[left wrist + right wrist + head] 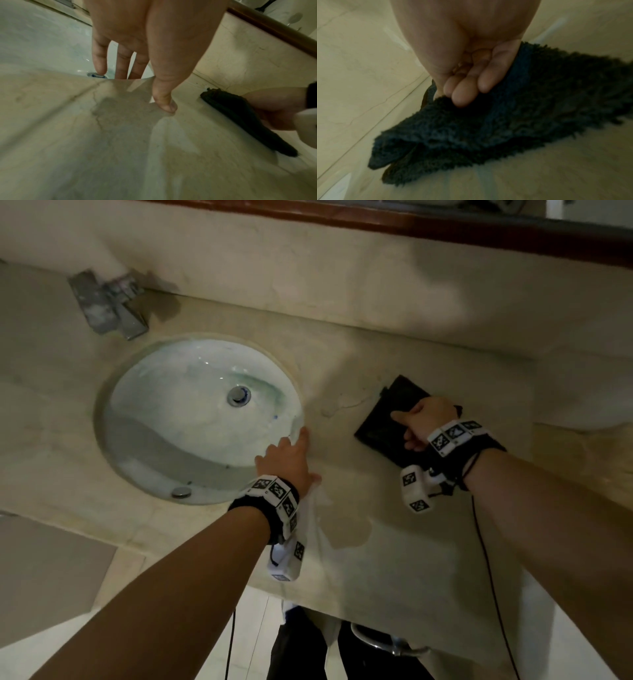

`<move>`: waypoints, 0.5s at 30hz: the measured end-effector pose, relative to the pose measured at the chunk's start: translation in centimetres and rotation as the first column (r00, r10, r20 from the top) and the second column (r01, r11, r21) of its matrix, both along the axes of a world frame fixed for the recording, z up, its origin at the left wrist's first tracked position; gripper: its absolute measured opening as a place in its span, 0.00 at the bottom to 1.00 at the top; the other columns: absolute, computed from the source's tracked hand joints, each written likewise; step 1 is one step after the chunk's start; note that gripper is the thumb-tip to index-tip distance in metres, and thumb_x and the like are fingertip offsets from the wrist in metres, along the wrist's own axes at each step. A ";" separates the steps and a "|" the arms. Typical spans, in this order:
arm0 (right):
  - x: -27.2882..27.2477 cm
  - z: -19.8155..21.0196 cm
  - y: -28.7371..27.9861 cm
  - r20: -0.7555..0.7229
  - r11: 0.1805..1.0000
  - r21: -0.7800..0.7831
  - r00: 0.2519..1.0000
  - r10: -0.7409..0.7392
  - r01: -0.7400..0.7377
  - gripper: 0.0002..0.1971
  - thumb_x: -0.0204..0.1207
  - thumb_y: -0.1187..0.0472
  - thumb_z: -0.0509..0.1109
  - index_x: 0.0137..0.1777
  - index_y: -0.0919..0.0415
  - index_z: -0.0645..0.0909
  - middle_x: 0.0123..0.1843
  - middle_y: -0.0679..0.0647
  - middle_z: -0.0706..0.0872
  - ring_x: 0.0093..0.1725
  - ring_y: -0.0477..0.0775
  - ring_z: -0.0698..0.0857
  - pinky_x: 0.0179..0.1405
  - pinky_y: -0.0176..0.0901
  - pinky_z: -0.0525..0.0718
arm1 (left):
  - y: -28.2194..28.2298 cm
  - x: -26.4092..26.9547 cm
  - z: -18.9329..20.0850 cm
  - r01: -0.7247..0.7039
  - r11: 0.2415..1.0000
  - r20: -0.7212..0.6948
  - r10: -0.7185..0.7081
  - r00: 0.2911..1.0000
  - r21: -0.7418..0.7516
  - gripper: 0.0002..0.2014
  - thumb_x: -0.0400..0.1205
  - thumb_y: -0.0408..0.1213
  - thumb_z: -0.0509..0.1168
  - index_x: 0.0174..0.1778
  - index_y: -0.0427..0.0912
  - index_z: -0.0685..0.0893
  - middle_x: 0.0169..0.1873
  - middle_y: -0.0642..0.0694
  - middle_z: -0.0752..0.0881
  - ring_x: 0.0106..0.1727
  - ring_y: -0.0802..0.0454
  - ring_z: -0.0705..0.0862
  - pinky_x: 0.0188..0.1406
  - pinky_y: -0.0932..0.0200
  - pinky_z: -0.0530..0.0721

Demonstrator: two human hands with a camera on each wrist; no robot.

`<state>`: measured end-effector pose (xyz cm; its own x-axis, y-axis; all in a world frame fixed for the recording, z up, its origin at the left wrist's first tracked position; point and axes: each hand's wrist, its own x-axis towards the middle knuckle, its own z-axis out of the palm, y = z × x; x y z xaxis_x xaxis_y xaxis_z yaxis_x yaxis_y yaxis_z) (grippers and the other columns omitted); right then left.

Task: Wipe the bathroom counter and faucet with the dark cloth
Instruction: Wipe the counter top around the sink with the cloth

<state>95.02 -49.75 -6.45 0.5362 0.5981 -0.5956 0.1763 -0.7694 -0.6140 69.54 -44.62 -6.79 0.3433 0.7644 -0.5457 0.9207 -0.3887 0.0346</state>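
Note:
The dark fluffy cloth (383,422) lies folded on the beige stone counter (394,559), right of the sink. My right hand (416,422) grips its near edge, thumb on top and fingers curled under; the right wrist view shows the curled fingers (465,92) against the cloth (522,121). My left hand (291,457) rests open at the basin's right rim. In the left wrist view its thumb (164,102) presses the counter and the straight fingers (101,60) reach over the basin. The cloth (240,117) is at the right there. The metal faucet (109,302) stands at the far left, away from both hands.
The oval white sink (154,392) has a metal drain (238,395) and fills the counter's left half. A wet patch (120,115) darkens the counter near the front edge. A backsplash and a wooden frame (411,224) bound the back. A cable (493,594) hangs from my right wrist.

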 end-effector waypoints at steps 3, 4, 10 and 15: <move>-0.1 0.1 0.0 0.029 1.000 0.017 0.999 0.016 -0.016 0.16 0.74 0.51 0.78 0.39 0.63 0.80 0.30 0.62 0.89 0.20 0.56 0.85 0.18 0.45 0.84 | 0.1 0.1 0.1 -0.004 1.000 0.006 0.004 1.000 -0.005 0.48 0.74 0.61 0.70 0.84 0.57 0.48 0.69 0.40 0.74 0.67 0.36 0.75 0.64 0.38 0.76; -0.4 0.2 -0.3 0.048 0.999 0.012 0.997 0.052 -0.052 0.16 0.74 0.51 0.78 0.39 0.64 0.80 0.31 0.62 0.89 0.22 0.57 0.86 0.20 0.47 0.86 | 0.1 0.1 0.1 -0.005 1.000 0.008 0.005 1.000 -0.007 0.48 0.74 0.61 0.70 0.83 0.57 0.48 0.69 0.40 0.74 0.68 0.36 0.76 0.64 0.37 0.76; -5.1 1.8 -5.9 -0.039 0.845 -0.169 0.860 0.510 -0.508 0.17 0.74 0.51 0.77 0.41 0.67 0.81 0.29 0.61 0.89 0.25 0.60 0.88 0.25 0.53 0.89 | 0.1 0.1 0.5 0.000 1.000 0.019 0.001 1.000 -0.031 0.48 0.73 0.62 0.70 0.83 0.57 0.49 0.67 0.39 0.75 0.65 0.34 0.77 0.63 0.37 0.78; -7.1 1.7 -9.9 -0.074 0.802 -0.202 0.825 0.560 -0.562 0.16 0.76 0.50 0.75 0.43 0.63 0.79 0.28 0.59 0.89 0.24 0.56 0.88 0.21 0.42 0.85 | 0.3 0.0 0.6 0.009 0.998 0.023 -0.007 1.000 -0.062 0.50 0.72 0.63 0.70 0.82 0.57 0.47 0.67 0.38 0.75 0.65 0.33 0.77 0.62 0.38 0.79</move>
